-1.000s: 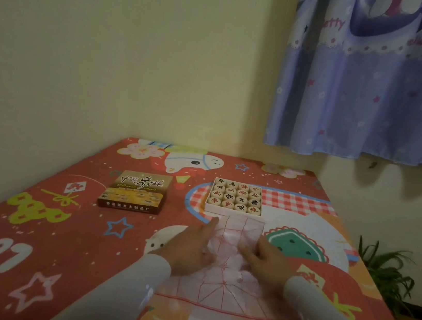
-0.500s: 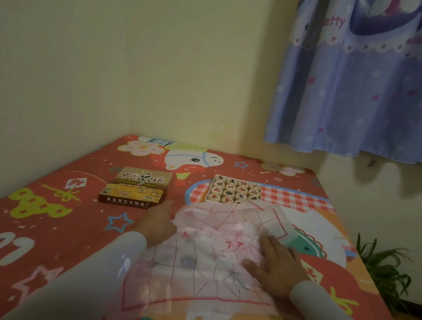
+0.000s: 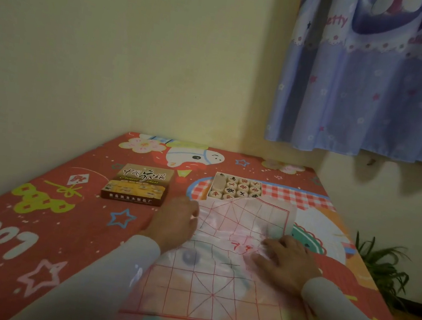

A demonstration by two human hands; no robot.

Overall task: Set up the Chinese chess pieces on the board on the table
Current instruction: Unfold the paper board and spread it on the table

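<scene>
Your left hand (image 3: 175, 222) rests with fingers curled at the left edge of the thin translucent plastic board with red grid lines (image 3: 213, 290), whose long axis runs away from you. Its far end overlaps the open box of round wooden chess pieces (image 3: 235, 189), hiding the near row. Your right hand (image 3: 286, 262) presses it flat, fingers spread.

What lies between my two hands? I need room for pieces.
In the head view, only the thin plastic board sheet lies between left hand and right hand.
</scene>
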